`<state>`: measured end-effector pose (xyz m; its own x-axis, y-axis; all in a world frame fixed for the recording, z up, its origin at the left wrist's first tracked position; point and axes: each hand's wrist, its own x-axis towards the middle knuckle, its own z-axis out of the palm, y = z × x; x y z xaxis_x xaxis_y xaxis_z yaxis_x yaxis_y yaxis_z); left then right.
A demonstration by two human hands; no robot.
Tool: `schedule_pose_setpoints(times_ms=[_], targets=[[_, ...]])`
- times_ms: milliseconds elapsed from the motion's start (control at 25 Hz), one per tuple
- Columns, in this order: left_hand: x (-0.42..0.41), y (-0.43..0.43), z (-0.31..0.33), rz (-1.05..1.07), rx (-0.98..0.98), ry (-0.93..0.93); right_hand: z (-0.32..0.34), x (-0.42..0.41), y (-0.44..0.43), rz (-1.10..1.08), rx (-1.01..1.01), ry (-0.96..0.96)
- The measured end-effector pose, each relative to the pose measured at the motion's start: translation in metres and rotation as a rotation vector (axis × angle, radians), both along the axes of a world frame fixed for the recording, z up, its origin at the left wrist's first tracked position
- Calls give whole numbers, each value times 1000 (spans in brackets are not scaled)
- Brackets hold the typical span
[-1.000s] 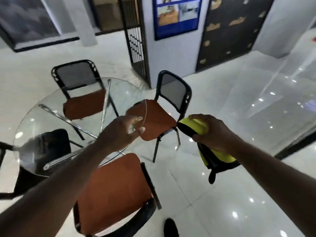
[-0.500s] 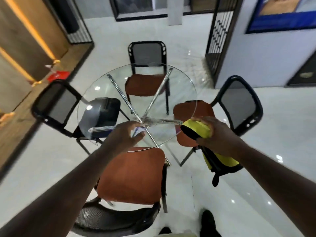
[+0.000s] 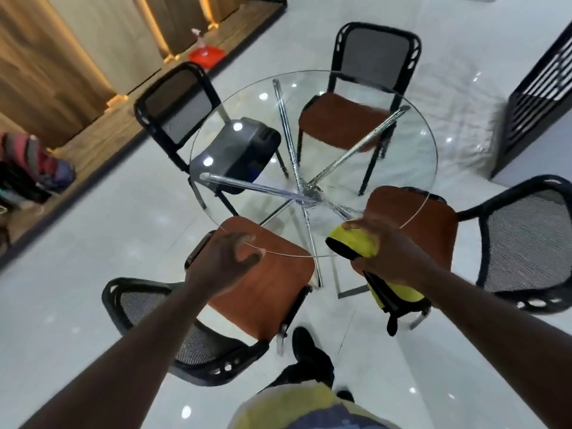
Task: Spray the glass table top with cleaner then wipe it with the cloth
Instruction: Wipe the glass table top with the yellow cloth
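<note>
Head view, steeply downward, close over glass table (image 3: 411,168); blurred, seemingly rolled.

Clear glossy glass table top (image 3: 387,156), chrome metal legs (image 3: 288,150).

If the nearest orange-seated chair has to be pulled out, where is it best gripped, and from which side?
Probably the top rail of the mesh backrest on the nearest chair, gripped from above on the person's side. The backrest faces the person and stands clear of the table, while the seat's far edge lies under the glass table top.
</note>
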<state>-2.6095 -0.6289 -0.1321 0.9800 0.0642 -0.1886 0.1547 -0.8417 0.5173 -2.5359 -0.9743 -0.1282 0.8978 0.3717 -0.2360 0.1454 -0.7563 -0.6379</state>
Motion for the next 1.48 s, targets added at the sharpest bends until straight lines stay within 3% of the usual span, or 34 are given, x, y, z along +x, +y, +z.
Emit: schedule_pose_setpoints(times_ms=[160, 280, 400, 800, 1000, 1240, 1480], targets=[[24, 0, -29, 45, -3, 20, -19, 42, 0, 152, -162, -30], [38, -10, -69, 26, -46, 169, -49, 78, 5, 447, -316, -188], [43, -28, -103, 23, -41, 321, -87, 105, 16, 631, -390, -177], [64, -69, -166, 153, 232, 436, -179, 181, 85, 888, -309, -448], [61, -80, -172, 211, 271, 413, -217, 200, 80, 1056, -141, -612], [62, -90, -178, 281, 283, 474, -232, 190, 70, 1012, -99, -569], [64, -83, -172, 300, 221, 567, -234, 198, -3, 1275, -81, -638]])
